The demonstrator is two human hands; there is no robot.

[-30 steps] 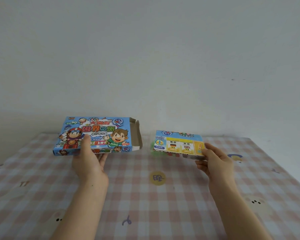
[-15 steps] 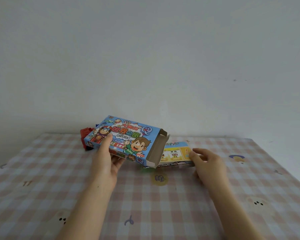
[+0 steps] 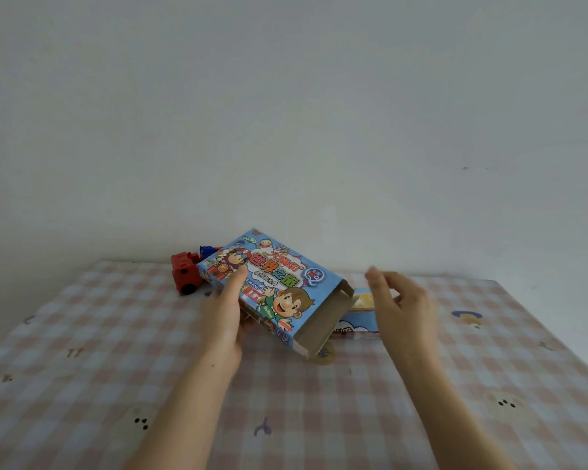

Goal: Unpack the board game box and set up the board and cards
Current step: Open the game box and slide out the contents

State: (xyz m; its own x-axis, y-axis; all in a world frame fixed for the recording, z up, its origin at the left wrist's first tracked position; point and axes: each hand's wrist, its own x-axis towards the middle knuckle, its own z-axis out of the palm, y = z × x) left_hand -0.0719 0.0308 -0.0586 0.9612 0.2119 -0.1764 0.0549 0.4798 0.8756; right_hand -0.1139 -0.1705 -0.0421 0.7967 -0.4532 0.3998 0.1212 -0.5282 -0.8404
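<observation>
Game box (image 3: pixel 279 283) tilted, open end down, gripped by left hand (image 3: pixel 223 317); right hand (image 3: pixel 404 307) loose-fingered, blurred, right of box.

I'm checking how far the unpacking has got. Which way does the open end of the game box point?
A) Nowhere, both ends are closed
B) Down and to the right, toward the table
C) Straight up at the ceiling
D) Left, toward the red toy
B: the left hand grips the game box at a tilt, and its open end with the flap out is the lowest part, at the right, just above the table.
</observation>
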